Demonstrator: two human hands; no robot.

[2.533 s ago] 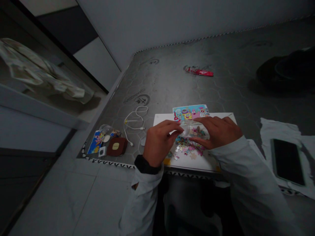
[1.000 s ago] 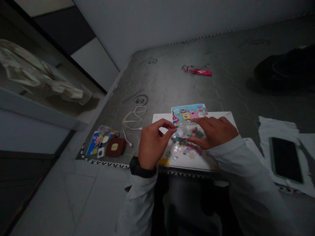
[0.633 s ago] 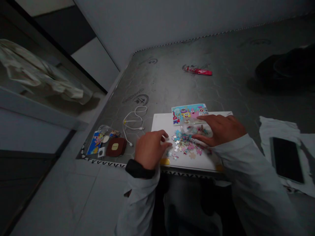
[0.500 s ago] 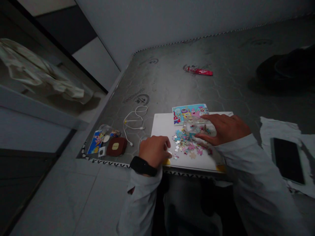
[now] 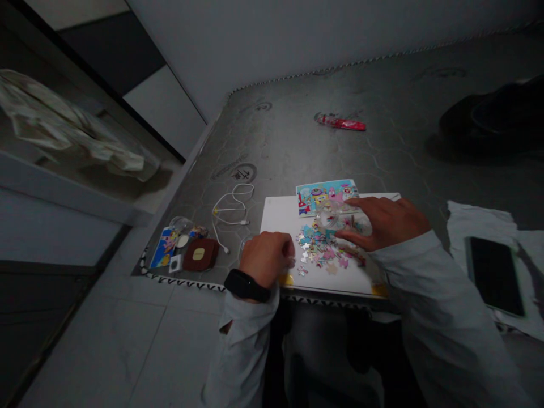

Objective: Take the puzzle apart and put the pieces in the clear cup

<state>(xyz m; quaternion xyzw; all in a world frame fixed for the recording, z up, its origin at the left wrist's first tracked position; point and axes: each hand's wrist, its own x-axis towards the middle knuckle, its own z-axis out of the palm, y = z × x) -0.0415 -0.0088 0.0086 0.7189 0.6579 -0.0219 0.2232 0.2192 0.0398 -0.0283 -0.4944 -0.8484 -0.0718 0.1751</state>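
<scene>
My right hand (image 5: 389, 222) grips a clear plastic jar (image 5: 329, 215), tilted on its side, between thumb and fingers. Beneath and in front of the jar lies a heap of jigsaw puzzle pieces (image 5: 325, 249) in blue, pink and cream, spread on a white board (image 5: 278, 212). A colourful cartoon picture card (image 5: 308, 198) rests at the board's far edge, partly behind the jar. At the board's near left corner is my left hand (image 5: 266, 258), fingers curled together beside the loose pieces. Whatever it may hold is hidden. A round clear rim (image 5: 245, 242) shows behind it.
Left on the table are a white cable (image 5: 229, 222), a brown case (image 5: 201, 254), a small white box (image 5: 175, 263) and another picture card (image 5: 164, 247). A red packet (image 5: 342, 122) lies farther back. A phone (image 5: 495, 275) rests on white paper (image 5: 480, 218) at right.
My left thumb and fingers have drawn together and curled inward, slightly away from the pieces. The jar's round end has turned a little more toward me in my right hand.
</scene>
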